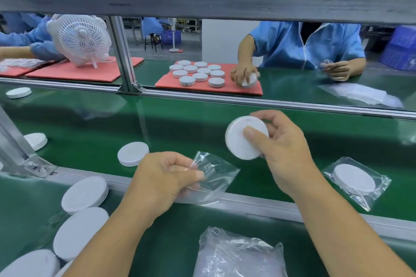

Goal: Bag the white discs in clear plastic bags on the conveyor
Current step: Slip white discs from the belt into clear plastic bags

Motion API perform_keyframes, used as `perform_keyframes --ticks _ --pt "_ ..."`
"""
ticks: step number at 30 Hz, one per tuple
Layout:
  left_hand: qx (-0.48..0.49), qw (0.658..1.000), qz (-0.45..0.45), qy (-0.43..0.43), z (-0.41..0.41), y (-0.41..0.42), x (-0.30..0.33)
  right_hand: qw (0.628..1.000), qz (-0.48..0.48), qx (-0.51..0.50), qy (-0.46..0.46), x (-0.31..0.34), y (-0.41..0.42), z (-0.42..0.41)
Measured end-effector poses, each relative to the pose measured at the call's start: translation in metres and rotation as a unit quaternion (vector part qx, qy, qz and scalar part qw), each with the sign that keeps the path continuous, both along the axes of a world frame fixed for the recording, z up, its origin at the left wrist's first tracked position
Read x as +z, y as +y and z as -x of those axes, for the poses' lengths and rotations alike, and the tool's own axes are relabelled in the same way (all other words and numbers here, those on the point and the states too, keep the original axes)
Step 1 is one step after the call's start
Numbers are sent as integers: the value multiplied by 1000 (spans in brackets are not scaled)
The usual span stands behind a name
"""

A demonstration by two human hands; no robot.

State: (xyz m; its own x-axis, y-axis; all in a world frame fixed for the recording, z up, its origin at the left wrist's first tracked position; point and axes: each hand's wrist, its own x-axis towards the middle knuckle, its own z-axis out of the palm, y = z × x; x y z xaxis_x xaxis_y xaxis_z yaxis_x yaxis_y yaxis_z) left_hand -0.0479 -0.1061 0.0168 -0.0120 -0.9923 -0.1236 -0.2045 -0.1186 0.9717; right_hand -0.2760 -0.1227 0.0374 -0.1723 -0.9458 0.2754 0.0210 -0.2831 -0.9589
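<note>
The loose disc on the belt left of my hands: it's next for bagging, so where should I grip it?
Pinch the loose disc across its rim from above, thumb and fingers on opposite edges. It lies flat on the conveyor, so only the top and side wall are reachable.

No readable text, labels, brands or numbers anywhere. The round white plastic disc (pixel 246 137) held up over the belt has a faint small mark near its top edge, too blurred to read. The clear plastic bags and white fan show no legible print.
</note>
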Motion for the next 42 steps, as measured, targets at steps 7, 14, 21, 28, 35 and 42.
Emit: perform_keyframes --ticks 7,14,21,28,35,42 --pt "-48 999 14 15 13 8 11 994 0 42 100 7 24 1" --pt "-75 995 19 66 14 14 18 985 -6 -3 173 5 26 9" --pt "-118 986 15 116 21 17 15 990 2 66 123 5 30 -1" --pt "-16 976 -5 218 30 16 14 974 -36 169 144 5 33 -3" --pt "-79 988 35 -130 34 24 12 963 -92 -74 242 -15 8 47" --pt "-348 859 -46 -374 48 47 10 880 -216 -236 352 -56 2 107"
